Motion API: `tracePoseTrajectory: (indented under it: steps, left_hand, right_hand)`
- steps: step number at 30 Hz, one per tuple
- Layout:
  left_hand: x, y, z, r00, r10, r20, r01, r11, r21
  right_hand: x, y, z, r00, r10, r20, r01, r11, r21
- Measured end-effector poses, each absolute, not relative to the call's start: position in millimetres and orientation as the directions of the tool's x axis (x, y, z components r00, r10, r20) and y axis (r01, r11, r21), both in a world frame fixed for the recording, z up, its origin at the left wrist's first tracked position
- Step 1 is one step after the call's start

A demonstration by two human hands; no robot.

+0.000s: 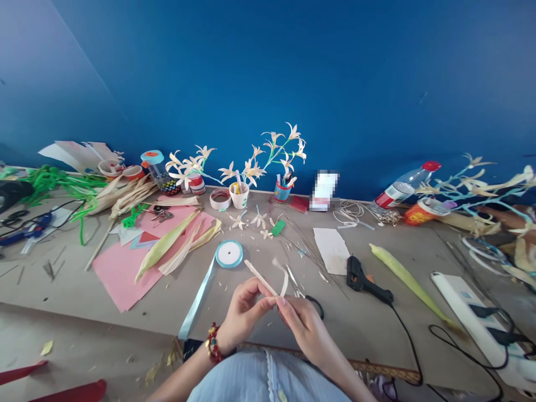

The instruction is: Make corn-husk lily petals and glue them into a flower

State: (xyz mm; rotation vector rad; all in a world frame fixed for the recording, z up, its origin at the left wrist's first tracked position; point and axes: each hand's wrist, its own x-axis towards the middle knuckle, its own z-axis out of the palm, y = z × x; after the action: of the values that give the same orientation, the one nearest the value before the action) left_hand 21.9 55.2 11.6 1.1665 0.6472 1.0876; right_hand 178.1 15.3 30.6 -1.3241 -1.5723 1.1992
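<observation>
Both hands meet over the table's front edge. My left hand (247, 310), with a beaded bracelet at the wrist, is closed on a thin pale strip (260, 278) that slants up to the left. My right hand (298, 318) pinches the strip's lower end, thumb against the left fingertips. A short whitish curl (285, 281) rises from the same pinch; whether it joins the strip is unclear. Just beyond the hands lies a spool of light blue ribbon (229, 254), its tail running to the front edge. Scissors (296, 282) lie partly behind my right hand.
A black glue gun (368, 282) and a white power strip (473, 318) with cables lie right. Pink paper (121, 273) and husks (167, 245) lie left. Cups with pale flowers, one cup (239, 197) among them, and a bottle (393, 192) stand along the blue wall.
</observation>
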Motion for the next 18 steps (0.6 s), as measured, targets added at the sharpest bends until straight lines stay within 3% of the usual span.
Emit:
tracePoseTrajectory:
  steps: [4,9,18]
  left_hand:
    - [18,56,9,0.378,0.915,0.140,-0.312,-0.016,0.950]
    - [13,57,-5,0.378,0.923,0.071,-0.337,0.066,0.939]
    - [9,65,-13,0.373,0.927,0.030,-0.393,0.128,0.911]
  right_hand:
    - [179,13,31,-0.259,0.953,-0.156,0.048,-0.149,-0.988]
    - [184,9,31,-0.359,0.889,-0.285,-0.212,-0.375,-0.903]
    - [202,4,43,-0.439,0.838,-0.325,-0.434,-0.515,-0.739]
